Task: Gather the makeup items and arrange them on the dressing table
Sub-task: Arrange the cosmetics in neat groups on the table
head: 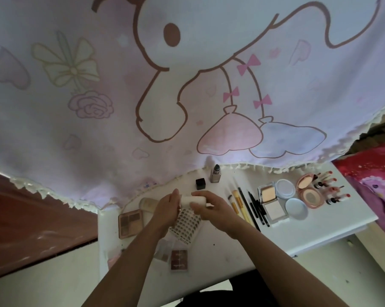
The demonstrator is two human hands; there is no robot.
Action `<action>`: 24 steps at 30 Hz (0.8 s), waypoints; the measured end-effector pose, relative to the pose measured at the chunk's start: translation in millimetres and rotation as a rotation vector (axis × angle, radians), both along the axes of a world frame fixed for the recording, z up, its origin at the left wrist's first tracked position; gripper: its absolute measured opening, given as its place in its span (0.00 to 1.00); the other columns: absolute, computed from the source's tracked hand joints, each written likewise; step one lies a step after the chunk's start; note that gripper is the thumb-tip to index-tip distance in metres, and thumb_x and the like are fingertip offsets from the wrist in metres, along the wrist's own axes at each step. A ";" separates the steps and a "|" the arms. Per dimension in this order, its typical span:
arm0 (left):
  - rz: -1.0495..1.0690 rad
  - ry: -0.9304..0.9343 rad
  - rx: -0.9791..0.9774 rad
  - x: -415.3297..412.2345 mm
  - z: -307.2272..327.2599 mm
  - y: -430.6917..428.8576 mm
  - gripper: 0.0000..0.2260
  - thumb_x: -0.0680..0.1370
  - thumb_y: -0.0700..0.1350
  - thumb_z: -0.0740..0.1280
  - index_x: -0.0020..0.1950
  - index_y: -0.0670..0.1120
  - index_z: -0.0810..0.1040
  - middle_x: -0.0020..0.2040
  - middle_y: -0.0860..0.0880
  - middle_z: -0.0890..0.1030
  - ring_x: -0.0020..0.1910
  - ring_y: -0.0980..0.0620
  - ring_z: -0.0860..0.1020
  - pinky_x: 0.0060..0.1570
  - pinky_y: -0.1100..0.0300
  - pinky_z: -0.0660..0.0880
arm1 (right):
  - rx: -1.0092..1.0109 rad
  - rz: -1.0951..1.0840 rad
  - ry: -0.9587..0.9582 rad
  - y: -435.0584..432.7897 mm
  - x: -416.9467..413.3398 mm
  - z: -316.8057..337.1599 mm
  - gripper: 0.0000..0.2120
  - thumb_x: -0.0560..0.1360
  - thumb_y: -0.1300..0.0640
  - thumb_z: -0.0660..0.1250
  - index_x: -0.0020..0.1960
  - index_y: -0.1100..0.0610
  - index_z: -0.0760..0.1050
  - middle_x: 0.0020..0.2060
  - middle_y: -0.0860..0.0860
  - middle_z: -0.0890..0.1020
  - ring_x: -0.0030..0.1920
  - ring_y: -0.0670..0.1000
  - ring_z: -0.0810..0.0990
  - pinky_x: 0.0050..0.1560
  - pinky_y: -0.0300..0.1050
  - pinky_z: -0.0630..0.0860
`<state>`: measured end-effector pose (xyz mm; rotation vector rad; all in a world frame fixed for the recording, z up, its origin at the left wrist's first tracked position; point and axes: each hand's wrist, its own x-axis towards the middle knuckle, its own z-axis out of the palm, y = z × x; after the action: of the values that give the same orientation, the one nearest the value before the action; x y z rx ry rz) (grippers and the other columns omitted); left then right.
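Both my hands hold a white tube above the white dressing table. My left hand grips its left end, my right hand curls over its right part. Under them lies a sheet of small stickers. To the left lie an eyeshadow palette and a beige tube. On the right lie brushes and pencils, open powder compacts, a pink round compact and several lipsticks.
A cartoon-print curtain hangs over the table's back edge. A black cube and a foundation bottle stand near it. Small dark palettes lie near the front edge. A red and pink bedspread lies to the right.
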<state>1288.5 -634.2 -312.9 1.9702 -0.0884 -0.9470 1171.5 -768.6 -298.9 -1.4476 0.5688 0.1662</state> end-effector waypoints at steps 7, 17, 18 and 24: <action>-0.138 -0.175 0.020 -1.4 4.3 -1.6 0.22 0.81 0.62 0.53 0.42 0.46 0.73 0.36 0.49 0.73 0.33 0.52 0.70 0.37 0.56 0.67 | 0.371 -0.047 0.231 -8.5 2.7 9.2 0.22 0.80 0.43 0.63 0.64 0.59 0.75 0.50 0.60 0.84 0.40 0.52 0.82 0.40 0.41 0.79; -0.165 -0.228 -0.011 -3.7 5.9 -1.9 0.21 0.82 0.60 0.54 0.38 0.46 0.68 0.36 0.48 0.71 0.34 0.52 0.69 0.37 0.55 0.67 | 0.481 0.016 0.349 -15.5 4.9 11.7 0.30 0.77 0.36 0.63 0.61 0.63 0.75 0.50 0.61 0.84 0.40 0.53 0.82 0.37 0.40 0.78; -0.157 -0.220 0.001 -3.3 4.8 -1.3 0.21 0.82 0.60 0.54 0.38 0.46 0.68 0.36 0.48 0.71 0.34 0.52 0.69 0.38 0.55 0.68 | 0.450 0.002 0.304 -16.5 3.9 11.4 0.26 0.76 0.42 0.68 0.63 0.61 0.75 0.50 0.60 0.84 0.40 0.51 0.81 0.37 0.39 0.78; -0.039 -0.137 0.051 0.4 -0.8 -5.0 0.24 0.81 0.61 0.51 0.44 0.44 0.74 0.36 0.48 0.74 0.34 0.51 0.71 0.34 0.58 0.68 | 0.003 0.010 0.127 -27.0 -7.0 1.9 0.20 0.69 0.61 0.78 0.59 0.51 0.79 0.54 0.52 0.82 0.53 0.53 0.84 0.49 0.45 0.82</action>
<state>1288.9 -639.3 -313.7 2.0856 -0.1821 -0.8462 1164.5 -795.6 -296.9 -1.4446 0.6646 0.2683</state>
